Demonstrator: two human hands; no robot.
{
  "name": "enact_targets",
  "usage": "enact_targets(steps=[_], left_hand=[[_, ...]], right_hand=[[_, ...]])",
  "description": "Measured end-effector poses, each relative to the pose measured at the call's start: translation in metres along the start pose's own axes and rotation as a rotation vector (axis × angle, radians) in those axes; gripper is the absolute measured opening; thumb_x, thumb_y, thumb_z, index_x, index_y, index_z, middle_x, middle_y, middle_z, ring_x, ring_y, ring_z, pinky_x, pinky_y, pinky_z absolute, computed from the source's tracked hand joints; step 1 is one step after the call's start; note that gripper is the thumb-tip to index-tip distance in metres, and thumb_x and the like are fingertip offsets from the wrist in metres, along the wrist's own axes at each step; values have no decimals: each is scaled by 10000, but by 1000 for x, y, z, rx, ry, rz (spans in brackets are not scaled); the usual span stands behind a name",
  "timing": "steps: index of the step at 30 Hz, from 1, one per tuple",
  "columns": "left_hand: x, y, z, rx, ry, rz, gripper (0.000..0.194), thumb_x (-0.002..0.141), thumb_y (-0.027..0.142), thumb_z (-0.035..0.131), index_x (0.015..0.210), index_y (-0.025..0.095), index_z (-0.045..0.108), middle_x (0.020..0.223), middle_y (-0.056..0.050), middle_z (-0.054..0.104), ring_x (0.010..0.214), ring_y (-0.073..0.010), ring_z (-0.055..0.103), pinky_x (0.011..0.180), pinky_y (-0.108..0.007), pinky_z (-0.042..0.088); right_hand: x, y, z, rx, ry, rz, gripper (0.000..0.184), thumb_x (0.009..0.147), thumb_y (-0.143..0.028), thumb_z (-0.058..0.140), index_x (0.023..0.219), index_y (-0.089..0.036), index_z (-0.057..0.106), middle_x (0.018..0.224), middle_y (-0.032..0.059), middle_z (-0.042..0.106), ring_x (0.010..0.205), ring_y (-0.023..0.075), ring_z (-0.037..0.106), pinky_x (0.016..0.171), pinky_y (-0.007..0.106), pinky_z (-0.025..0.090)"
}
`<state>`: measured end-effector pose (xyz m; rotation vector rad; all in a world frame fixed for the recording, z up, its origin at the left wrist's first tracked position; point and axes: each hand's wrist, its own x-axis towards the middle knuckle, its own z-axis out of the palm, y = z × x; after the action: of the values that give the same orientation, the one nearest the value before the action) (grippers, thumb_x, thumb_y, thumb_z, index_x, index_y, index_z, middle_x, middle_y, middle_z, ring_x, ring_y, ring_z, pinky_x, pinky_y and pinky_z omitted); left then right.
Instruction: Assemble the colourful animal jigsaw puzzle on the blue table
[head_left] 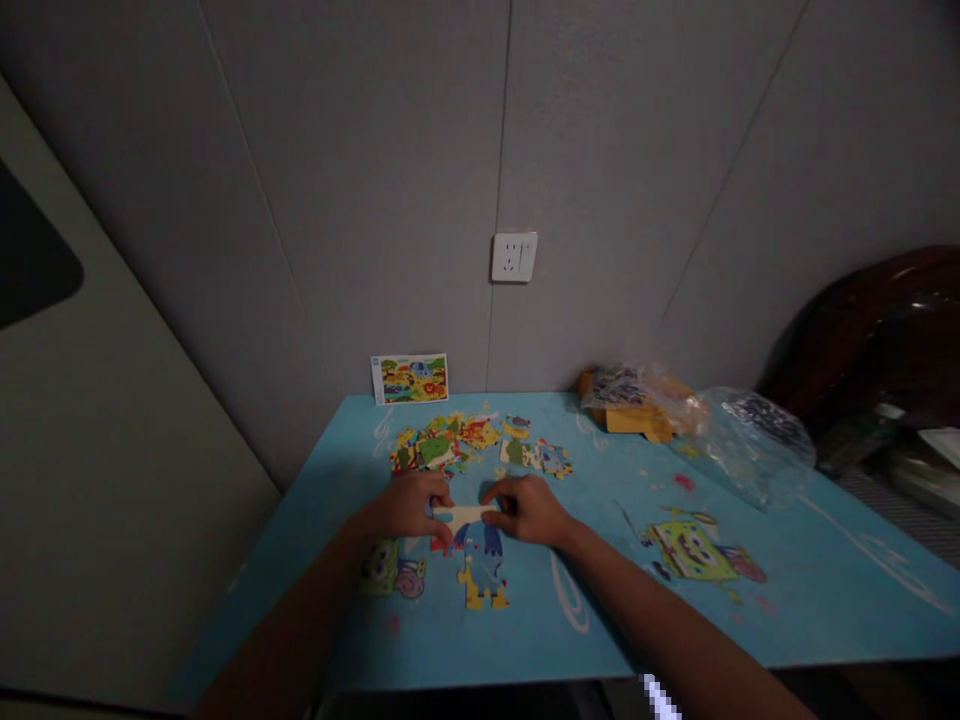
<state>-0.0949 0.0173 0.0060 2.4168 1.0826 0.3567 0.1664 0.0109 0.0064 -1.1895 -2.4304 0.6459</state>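
My left hand (pixel 411 504) and my right hand (pixel 529 510) face each other low over the table, fingers closed in a pinch. Between them is a pale jigsaw puzzle piece (pixel 459 515), gripped at its left and right ends. Just below it lie puzzle pieces with a blue animal (pixel 482 578) and yellow edges, towards the near side of the table. Beyond my hands is a pile of loose puzzle pieces (pixel 439 445), some overlapping. Several more pieces (pixel 553 458) lie to the right of the pile.
The blue table covering (pixel 600 600) has printed cartoon figures. A picture card (pixel 411 380) leans on the wall at the back left. Clear plastic bags (pixel 757 445) and a yellow-orange packet (pixel 634 420) lie at the back right. A wall socket (pixel 514 257) is above the table.
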Motion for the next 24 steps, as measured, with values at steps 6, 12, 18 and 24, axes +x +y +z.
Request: enact_targets(steps=[6, 12, 18, 24], left_hand=[[1, 2, 5, 37, 50, -94, 535, 513, 606, 848, 836, 198, 724, 673, 27, 571, 655, -143, 545, 604, -243, 322], [4, 4, 6, 52, -4, -171, 464, 551, 570, 847, 827, 216, 732, 614, 42, 550, 607, -128, 533, 582, -238, 302], [5, 6, 4, -27, -41, -178, 455, 568, 551, 844, 839, 210, 713, 593, 59, 530, 565, -104, 510, 555, -217, 293], [3, 6, 4, -63, -29, -177, 457, 593, 554, 827, 856, 197, 715, 575, 64, 509, 551, -100, 489, 562, -215, 301]], right_hand=[[0, 1, 3, -1, 15, -25, 215, 812, -369, 630, 944, -222, 714, 628, -10, 654, 586, 138, 596, 604, 242, 369], [1, 2, 3, 17, -6, 10, 188, 834, -348, 605, 931, -232, 717, 599, -15, 651, 561, 134, 593, 594, 241, 369], [2, 0, 2, 25, -2, 26, 184, 832, -341, 607, 915, -226, 724, 608, -7, 655, 557, 129, 583, 583, 233, 362], [3, 1, 2, 18, -3, 31, 189, 835, -344, 606, 925, -233, 729, 615, -11, 655, 566, 127, 579, 585, 239, 348]])
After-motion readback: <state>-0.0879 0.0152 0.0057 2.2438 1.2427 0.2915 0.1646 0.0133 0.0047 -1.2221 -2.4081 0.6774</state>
